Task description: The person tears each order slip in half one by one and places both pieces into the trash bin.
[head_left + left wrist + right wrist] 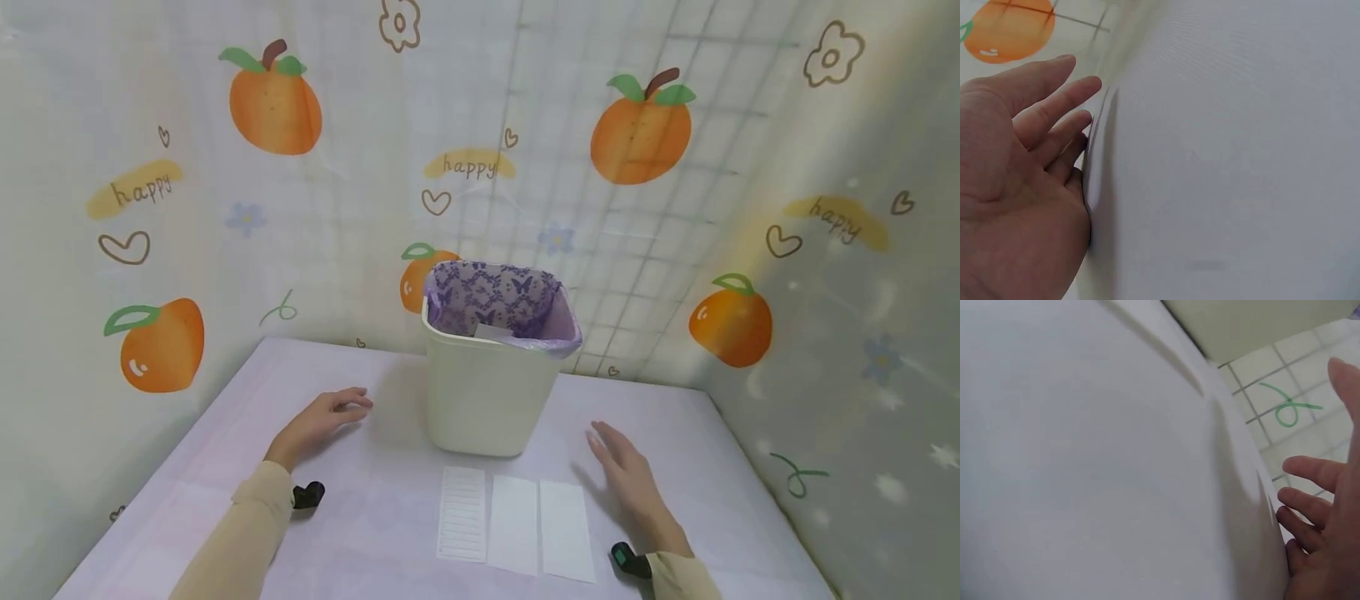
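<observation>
A cream waste bin (487,400) stands upright at the back of the table, lined with a purple butterfly-patterned bag (517,304). Inside its mouth a pale flat piece (492,332) shows at the front. In front of the bin lie a lined white paper (461,515) and two blank white papers, one in the middle (513,523) and one at the right (567,530). My left hand (322,423) rests on its side left of the bin, fingers loosely bent, holding nothing. To the right of the papers, my right hand (630,479) has relaxed fingers and an empty palm.
The pale lilac tabletop (360,517) reaches back to a curtain (360,233) printed with oranges, which hangs behind and on both sides. Black wrist devices sit at the left cuff (307,497) and the right cuff (630,560).
</observation>
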`<state>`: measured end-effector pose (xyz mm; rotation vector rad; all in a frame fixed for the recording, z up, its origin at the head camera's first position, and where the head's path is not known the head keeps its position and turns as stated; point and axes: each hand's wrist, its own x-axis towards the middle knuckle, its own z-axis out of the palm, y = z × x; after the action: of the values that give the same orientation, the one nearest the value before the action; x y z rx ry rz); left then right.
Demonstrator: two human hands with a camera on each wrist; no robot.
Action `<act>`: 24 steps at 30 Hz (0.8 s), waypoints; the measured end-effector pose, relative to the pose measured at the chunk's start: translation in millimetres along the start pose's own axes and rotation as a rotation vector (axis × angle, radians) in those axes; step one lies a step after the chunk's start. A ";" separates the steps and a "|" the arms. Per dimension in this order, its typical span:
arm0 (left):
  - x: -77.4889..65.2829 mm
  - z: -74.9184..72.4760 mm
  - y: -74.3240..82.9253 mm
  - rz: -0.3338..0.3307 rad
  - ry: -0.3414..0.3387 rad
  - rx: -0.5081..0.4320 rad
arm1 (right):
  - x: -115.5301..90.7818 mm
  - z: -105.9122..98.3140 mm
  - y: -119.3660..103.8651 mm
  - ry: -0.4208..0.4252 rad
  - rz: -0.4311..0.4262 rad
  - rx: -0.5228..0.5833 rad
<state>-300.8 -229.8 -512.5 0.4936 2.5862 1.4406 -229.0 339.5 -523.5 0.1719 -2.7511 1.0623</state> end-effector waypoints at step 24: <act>-15.7 32.0 -2.2 0.013 0.427 -0.076 | -21.3 4.7 -6.4 0.127 -0.014 0.111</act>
<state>-277.6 -210.8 -531.9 0.2090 2.8262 1.8121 -207.7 332.5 -527.3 0.1344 -2.5768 1.1800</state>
